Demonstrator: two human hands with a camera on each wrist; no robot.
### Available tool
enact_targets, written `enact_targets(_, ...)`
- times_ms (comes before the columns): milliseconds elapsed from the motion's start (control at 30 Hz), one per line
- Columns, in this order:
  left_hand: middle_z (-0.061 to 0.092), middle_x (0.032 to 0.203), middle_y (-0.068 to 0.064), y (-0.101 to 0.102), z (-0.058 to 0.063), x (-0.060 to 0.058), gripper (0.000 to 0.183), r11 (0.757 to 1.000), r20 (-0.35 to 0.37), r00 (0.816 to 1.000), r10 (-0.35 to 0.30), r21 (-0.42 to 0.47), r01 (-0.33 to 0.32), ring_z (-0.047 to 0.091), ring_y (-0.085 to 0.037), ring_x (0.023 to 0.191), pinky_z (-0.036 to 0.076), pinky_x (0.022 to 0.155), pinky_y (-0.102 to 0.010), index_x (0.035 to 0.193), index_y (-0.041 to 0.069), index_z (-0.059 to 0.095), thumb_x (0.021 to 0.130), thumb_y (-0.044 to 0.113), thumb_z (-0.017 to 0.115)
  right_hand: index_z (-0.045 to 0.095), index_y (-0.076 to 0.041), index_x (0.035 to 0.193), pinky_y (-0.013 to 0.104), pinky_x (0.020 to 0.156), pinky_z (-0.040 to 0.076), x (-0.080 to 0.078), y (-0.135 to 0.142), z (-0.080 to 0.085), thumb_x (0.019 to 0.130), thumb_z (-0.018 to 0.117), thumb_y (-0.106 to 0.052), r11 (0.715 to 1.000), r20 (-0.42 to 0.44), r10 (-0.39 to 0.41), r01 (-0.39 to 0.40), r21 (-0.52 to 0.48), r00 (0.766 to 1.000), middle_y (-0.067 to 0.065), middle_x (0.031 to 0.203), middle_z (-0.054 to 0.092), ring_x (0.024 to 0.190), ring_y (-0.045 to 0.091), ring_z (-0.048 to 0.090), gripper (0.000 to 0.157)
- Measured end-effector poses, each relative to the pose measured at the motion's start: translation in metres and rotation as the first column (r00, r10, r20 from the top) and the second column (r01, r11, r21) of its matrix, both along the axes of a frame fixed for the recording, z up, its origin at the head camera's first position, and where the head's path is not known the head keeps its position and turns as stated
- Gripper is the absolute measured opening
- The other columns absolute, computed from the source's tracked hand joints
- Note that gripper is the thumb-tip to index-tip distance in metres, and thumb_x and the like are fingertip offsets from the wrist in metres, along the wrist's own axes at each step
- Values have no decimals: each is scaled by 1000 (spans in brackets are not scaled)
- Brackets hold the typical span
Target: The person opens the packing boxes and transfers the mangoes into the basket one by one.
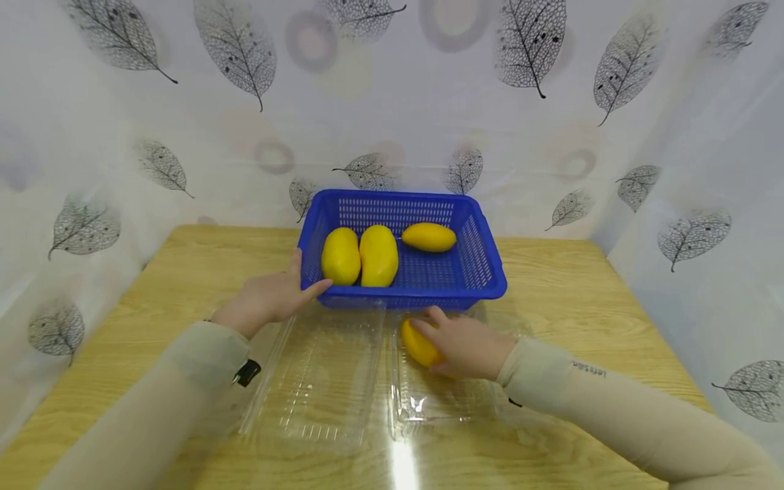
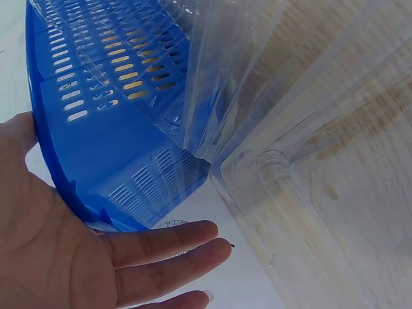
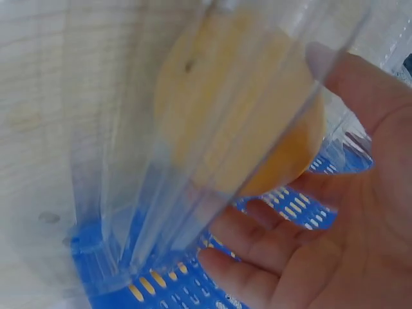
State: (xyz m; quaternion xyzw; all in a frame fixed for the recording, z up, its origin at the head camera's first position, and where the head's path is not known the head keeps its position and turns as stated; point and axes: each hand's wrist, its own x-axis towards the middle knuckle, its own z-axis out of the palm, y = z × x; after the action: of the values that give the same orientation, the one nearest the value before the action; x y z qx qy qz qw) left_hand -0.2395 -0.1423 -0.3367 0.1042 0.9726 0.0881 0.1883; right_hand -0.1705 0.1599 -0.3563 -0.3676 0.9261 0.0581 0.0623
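My right hand [image 1: 468,344] grips a yellow mango [image 1: 419,344] over the right half of an open clear plastic clamshell box [image 1: 441,408]. In the right wrist view, thumb and fingers [image 3: 257,238] lie around the mango [image 3: 238,116], partly seen through the box's clear wall. My left hand [image 1: 269,296] rests at the front left corner of a blue plastic basket [image 1: 416,292], thumb over the rim. The left wrist view shows its other fingers [image 2: 167,244] stretched out straight beside the basket [image 2: 96,154]. Inside the basket lie two mangoes [image 1: 360,257] side by side and another mango [image 1: 429,237] farther right.
The clamshell's other half [image 1: 324,381] lies flat on the wooden table [image 1: 563,292], left of the half under my right hand. Behind the table hangs a pale curtain [image 1: 392,102] with a leaf print. Light glares off the table near the front.
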Motion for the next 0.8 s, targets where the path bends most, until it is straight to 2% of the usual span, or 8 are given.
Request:
enact_targets(167,42,120,-24,0,3,0,102,1000,-11,1000,-1,5,1,54,-31,86,40,48,-31,130,0,-18,68,76,10,35,-9,129,25,47,41,0,-1,-2,66,63,-50,999,-15,-27,27,-18,1000,11,102,40,50,11,41,80)
enact_targets(400,43,119,-24,0,2,1,101,1000,-8,1000,3,3,-3,54,-26,76,39,44,-31,130,1,-19,69,75,11,34,-10,129,28,46,40,2,-4,-6,66,59,-57,996,-5,-85,85,0,996,11,99,42,53,13,42,83)
enact_targets(667,43,119,-24,1,2,3,100,1000,-19,1000,-1,-2,1,54,-30,84,39,46,-31,130,0,-18,71,74,12,33,-9,129,29,48,42,1,-5,-10,67,60,-54,995,2,-96,96,1,995,13,102,44,55,14,45,81)
enact_targets(800,43,119,-25,2,3,5,99,1000,-12,1000,4,3,-4,55,-28,80,39,44,-31,131,1,-17,71,74,13,35,-9,128,28,48,42,2,-4,-11,68,62,-47,997,8,-80,80,-22,997,12,100,44,56,14,44,77)
